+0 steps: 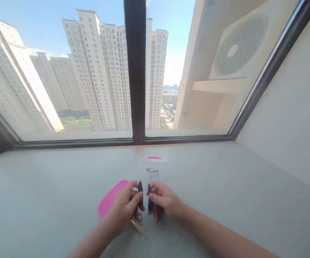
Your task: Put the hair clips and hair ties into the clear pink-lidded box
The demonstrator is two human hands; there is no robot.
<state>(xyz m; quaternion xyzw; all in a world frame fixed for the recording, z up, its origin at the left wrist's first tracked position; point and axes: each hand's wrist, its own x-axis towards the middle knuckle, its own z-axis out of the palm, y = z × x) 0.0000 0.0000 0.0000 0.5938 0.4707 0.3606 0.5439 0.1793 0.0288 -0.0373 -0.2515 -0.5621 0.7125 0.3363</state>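
My left hand [122,208] is closed round a small dark object [140,195] with a pinkish lower end, held upright. My right hand [163,200] pinches a second small dark object [150,197] of the same look, right beside the first; what they are I cannot make out. Both hands hover low over a pale grey window ledge [50,193]. Just behind them stands a clear plastic container [154,170] with a pink rim. Its flat pink lid [109,200] lies on the ledge to the left of my left hand. A small metallic piece [136,226] lies under my left hand.
A large window with a dark centre post [135,71] runs along the back of the ledge, with tall buildings outside. A pale wall [291,118] bounds the ledge on the right. An outdoor air-conditioner unit [238,46] shows through the right pane.
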